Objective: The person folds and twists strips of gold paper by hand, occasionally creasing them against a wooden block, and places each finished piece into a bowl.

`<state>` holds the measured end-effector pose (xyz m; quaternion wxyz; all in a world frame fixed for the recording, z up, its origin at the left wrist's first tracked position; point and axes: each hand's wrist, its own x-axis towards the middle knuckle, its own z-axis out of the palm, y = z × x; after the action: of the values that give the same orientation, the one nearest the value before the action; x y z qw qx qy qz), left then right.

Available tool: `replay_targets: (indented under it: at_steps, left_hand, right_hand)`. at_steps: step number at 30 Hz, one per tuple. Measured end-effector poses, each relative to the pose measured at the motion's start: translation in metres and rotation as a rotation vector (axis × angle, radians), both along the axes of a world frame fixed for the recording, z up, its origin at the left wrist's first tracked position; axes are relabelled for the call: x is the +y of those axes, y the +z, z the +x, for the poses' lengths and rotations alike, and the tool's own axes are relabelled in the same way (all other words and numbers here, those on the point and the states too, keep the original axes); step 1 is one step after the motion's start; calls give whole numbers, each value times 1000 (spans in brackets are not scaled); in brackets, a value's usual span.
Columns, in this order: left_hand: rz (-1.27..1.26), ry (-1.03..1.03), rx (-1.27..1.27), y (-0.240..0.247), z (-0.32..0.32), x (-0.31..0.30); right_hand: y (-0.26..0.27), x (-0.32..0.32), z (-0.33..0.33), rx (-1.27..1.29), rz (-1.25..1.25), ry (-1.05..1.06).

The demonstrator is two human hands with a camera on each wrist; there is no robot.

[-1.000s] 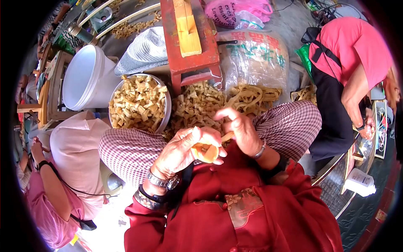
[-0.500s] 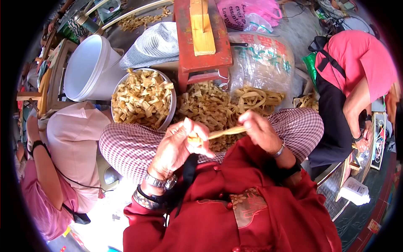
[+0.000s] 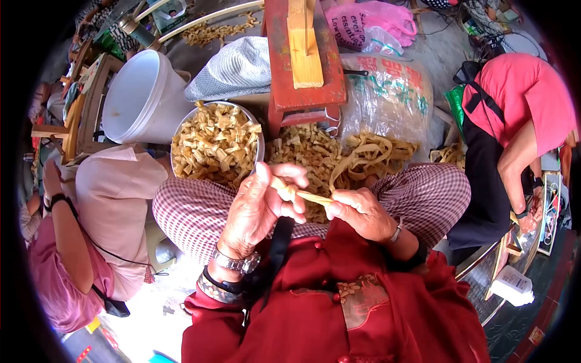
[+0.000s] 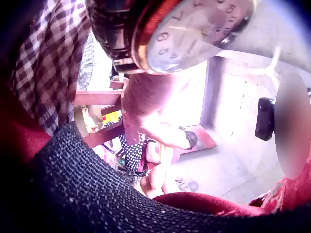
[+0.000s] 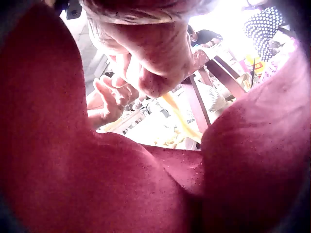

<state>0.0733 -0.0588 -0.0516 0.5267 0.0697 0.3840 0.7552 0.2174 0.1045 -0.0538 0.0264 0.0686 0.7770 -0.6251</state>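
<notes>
A tan, flat strip with a folded knot-like end (image 3: 311,198) stretches between the two hands, over the lap. My left hand (image 3: 251,209) holds the folded end at its fingers, thumb up and some fingers spread. My right hand (image 3: 365,213) pinches the strip a short way along, fingers curled. In the right wrist view, a length of the strip (image 5: 181,119) hangs from the right hand (image 5: 146,63). The left wrist view is mostly glare, with a watch (image 4: 187,36) in front. Just beyond the hands lies a heap of small folded tan pieces (image 3: 305,151).
A white tub (image 3: 259,145) full of folded pieces stands beyond the left knee. Loose long strips (image 3: 378,157) lie beyond the right hand, by a clear plastic sack (image 3: 387,100). A red stool (image 3: 278,66) and white bucket (image 3: 163,112) stand farther back. People sit at both sides.
The strip was a loose loop at the left fingers; the right hand drew its length out to the right, pulling the loop small. Now the right hand is lower and nearer the left.
</notes>
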Motion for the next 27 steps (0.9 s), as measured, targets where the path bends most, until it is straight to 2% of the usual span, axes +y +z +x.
replay_targets:
  at_steps: [2,6,10,15,18,19,22,24,27]
  left_hand:
    - [-26,-53,88,3,1,5]
    - [-282,-150,329,-5,0,-1]
    - [-210,-4,209,-1,0,-1]
    - [-187,139,244,9,-19,-3]
    - [-130,181,230,19,-40,15]
    - [-106,173,241,22,-49,26]
    - [-173,207,373,49,-78,66]
    - [-175,212,541,60,-97,90]
    - [-171,243,645,67,-117,122]
  right_hand:
    - [-1,1,-3,8,29,-25]
    - [-10,-1,-7,36,118,-36]
    - [-8,-2,-8,95,48,-18]
    - [6,16,-14,110,48,14]
    - [17,36,-38,206,222,-30]
    - [18,44,-51,313,312,-87]
    - [31,80,-84,332,417,-165]
    - [47,99,-104,385,587,-223]
    - [49,126,-129,395,643,-311]
